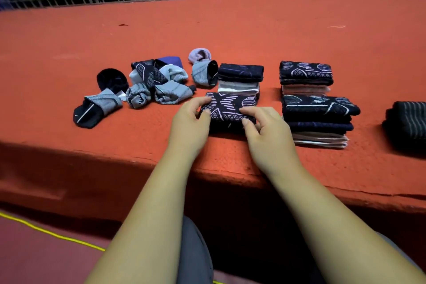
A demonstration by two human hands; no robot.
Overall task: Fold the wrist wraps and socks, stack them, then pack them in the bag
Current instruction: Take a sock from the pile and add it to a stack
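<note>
Both of the person's hands are on one folded dark navy knitted piece with a pale lilac line pattern (228, 108). It lies flat on the orange-red felt-covered ledge (230, 34), near its front edge and about the middle.

The left hand (191, 120) grips the piece's left end, fingers curled over the far corner and thumb on top. The right hand (265, 132) pinches the right near edge, with the forefinger laid across the top and the thumb against the near side.

Just behind the piece sits a small stack of folded cloths, dark on top and pale below (239, 78). To the right stand two more stacks: a shorter far stack of navy patterned and pale pieces (305, 76) and a taller near stack of the same sort (319, 120), close together.

At the far right edge lies a dark striped folded bundle (408, 124).

To the left sprawls a loose heap of unfolded grey and black socks (149, 85).
</note>
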